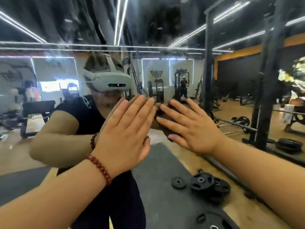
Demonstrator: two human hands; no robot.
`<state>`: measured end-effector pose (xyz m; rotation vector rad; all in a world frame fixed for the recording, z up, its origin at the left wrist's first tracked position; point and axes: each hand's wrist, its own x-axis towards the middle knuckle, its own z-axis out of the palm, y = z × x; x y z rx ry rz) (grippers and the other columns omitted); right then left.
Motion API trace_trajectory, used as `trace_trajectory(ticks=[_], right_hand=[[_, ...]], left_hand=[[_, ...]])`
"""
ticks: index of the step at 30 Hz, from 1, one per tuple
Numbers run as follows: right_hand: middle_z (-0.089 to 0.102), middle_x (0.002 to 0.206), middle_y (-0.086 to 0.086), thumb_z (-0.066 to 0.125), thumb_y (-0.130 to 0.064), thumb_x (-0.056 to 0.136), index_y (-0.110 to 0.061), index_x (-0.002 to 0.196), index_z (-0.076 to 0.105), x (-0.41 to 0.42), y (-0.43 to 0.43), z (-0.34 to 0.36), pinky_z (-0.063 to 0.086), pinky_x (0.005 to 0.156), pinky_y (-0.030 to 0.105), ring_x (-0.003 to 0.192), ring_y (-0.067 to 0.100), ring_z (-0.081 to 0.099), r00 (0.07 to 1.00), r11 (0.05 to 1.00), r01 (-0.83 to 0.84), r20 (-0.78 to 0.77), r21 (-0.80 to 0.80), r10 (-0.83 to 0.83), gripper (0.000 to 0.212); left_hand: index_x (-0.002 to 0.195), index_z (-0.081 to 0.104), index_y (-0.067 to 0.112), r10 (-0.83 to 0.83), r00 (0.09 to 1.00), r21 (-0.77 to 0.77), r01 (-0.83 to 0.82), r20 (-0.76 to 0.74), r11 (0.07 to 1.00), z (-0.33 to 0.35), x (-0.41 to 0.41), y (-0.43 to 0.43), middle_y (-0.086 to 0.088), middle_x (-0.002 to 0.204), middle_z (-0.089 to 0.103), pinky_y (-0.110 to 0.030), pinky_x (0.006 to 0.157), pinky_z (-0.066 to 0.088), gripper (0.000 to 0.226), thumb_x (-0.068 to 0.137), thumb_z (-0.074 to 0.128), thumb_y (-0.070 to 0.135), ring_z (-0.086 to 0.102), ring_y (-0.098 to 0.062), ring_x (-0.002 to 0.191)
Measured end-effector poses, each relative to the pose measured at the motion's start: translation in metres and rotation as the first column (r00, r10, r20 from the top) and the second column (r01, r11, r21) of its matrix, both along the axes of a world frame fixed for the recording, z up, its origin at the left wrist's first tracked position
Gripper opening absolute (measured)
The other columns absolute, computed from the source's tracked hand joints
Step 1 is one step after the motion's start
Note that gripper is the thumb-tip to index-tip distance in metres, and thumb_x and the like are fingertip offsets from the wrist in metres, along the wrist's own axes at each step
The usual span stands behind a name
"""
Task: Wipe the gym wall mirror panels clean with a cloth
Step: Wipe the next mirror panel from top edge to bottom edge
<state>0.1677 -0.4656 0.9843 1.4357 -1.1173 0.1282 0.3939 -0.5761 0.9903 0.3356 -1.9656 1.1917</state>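
Pressing dark brown cloth [166, 113] flat to mirror [66, 30] under splayed right hand [193, 128]; left hand [125, 129] flat, empty, alongside

- Mirror [165, 30]: a large wall panel fills the view, upright, reflecting the gym floor, ceiling light strips and the person in front of it; hazy streaks and smears cloud its upper part.
- Cloth [162, 113]: dark brown, crumpled, pressed flat against the glass at mid-height, mostly hidden under the fingers of the right hand [189, 126], with edges showing between and below them.
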Motion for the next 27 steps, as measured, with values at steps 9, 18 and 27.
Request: trace_trajectory(ticks=[9,18,27], right_hand=[[0.019,0.162,-0.005,0.03,-0.041,0.107,-0.031,0.155,0.025,-0.012,0.007,0.012,0.003,0.123,0.047,0.153,0.022,0.004,0.977,0.977,0.017,-0.211,0.214,0.029,0.05],[0.024,0.162,0.004,0.034,-0.037,0.106,-0.024,0.156,0.027,-0.02,0.004,0.092,0.012,0.12,0.049,0.149,0.027,0.022,0.992,0.995,-0.092,-0.088,0.027,0.094,0.052],[0.03,0.16,0.003,0.033,-0.038,0.107,-0.025,0.154,0.034,-0.026,0.002,0.142,0.016,0.12,0.048,0.148,0.025,0.027,0.982,0.991,-0.129,-0.133,0.023,0.131,0.049]], left_hand=[[0.154,0.023,0.001,0.041,0.998,0.039,-0.043,0.057,0.998,0.031,-0.001,-0.006,-0.018,0.162,0.016,-0.051,0.122,0.01,0.073,0.093,0.042,0.038,0.015,-0.035,0.15],[0.153,0.028,0.003,0.045,0.999,0.037,-0.045,0.007,0.998,0.032,-0.003,-0.002,-0.016,0.16,0.024,-0.049,0.122,0.014,0.072,0.092,0.046,0.037,0.021,-0.032,0.149],[0.147,0.039,-0.002,0.006,0.985,0.134,0.017,-0.17,0.991,0.097,-0.013,0.013,-0.019,0.156,0.033,-0.046,0.122,0.018,0.07,0.088,0.058,0.031,0.025,-0.033,0.146]])
